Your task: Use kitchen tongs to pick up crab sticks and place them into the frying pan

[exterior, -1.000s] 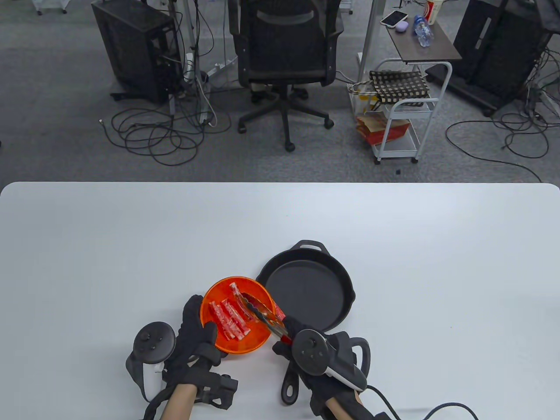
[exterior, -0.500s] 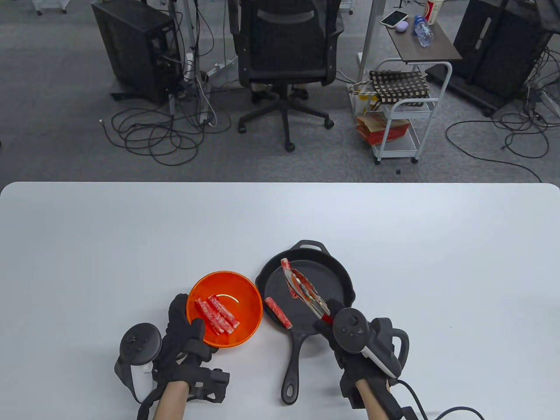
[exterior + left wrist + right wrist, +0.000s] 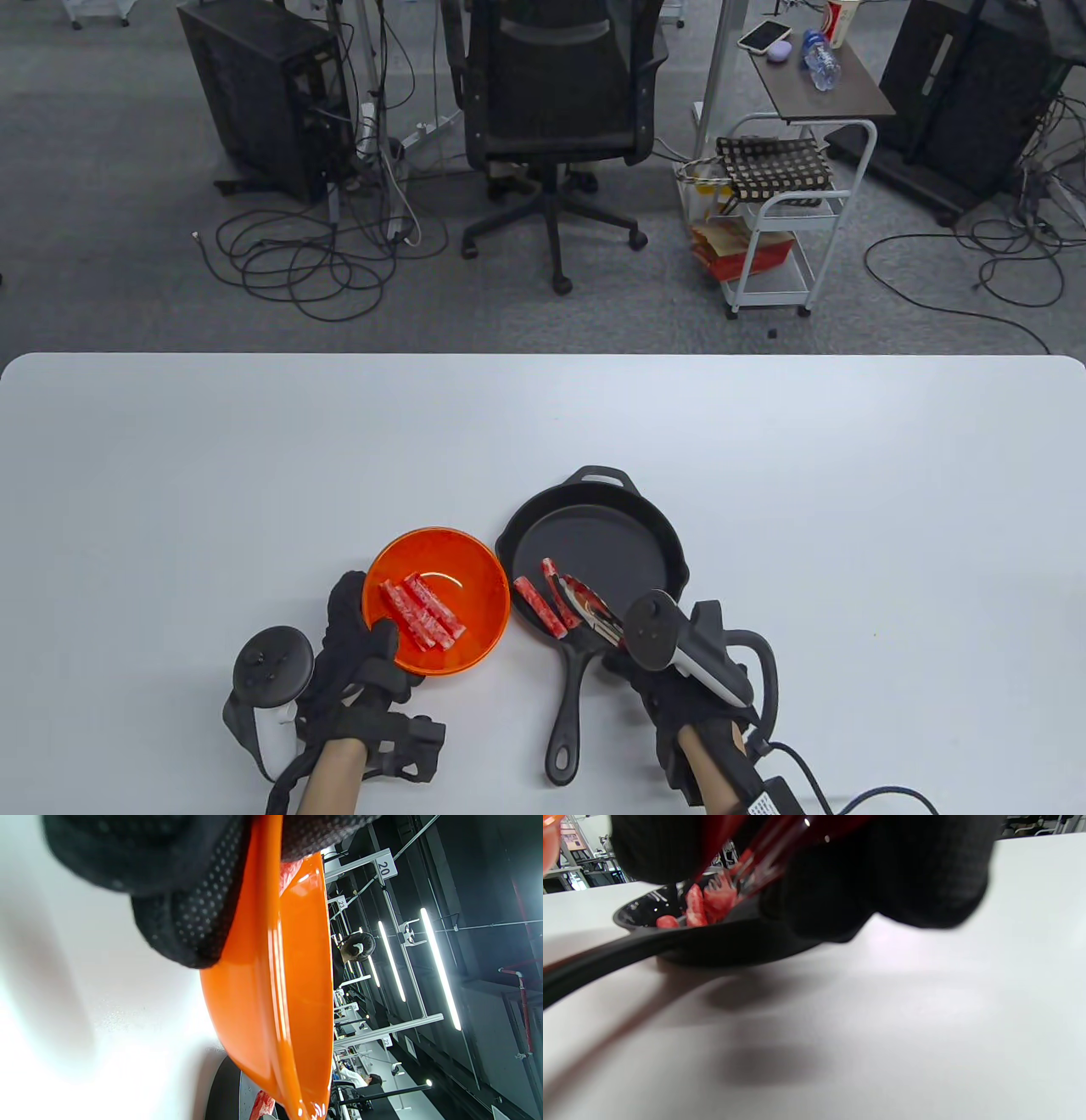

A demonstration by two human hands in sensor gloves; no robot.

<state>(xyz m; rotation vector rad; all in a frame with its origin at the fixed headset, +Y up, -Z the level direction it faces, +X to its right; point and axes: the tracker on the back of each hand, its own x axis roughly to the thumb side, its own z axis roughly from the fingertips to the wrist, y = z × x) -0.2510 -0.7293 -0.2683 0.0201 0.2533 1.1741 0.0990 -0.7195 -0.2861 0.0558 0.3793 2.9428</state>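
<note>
Gripping the kitchen tongs [image 3: 590, 604], the right hand [image 3: 679, 679] sits near the worktop's near edge, its gloved fingers curled round the handles, with the tong tips reaching into the near-left part of the frying pan [image 3: 611, 518]. Between those tips lies one crab stick [image 3: 557, 586], low against the pan floor; whether the tips press it or merely flank it cannot be told. A second crab stick [image 3: 538, 607] lies just to its left, on the pan's near-left rim where the handle [image 3: 567, 713] begins. In the right wrist view the gloved fingers [image 3: 882, 878] fill the top, red tong arms [image 3: 763, 849] run down toward red pieces [image 3: 706, 906] inside the black pan [image 3: 721, 946], all blurred.

The left hand [image 3: 361, 658] holds the orange bowl [image 3: 475, 560] at its near-left rim, thumb hooked over the edge and fingers along the outer wall. The left wrist view shows this clearly: dotted glove fabric [image 3: 186, 921] pinching the bowl's wall [image 3: 271, 1005]. Three crab sticks [image 3: 422, 613] lie side by side inside the bowl. Bowl and pan stand just beside each other, close to the middle of the worktop's [image 3: 254, 475] near edge.
</note>
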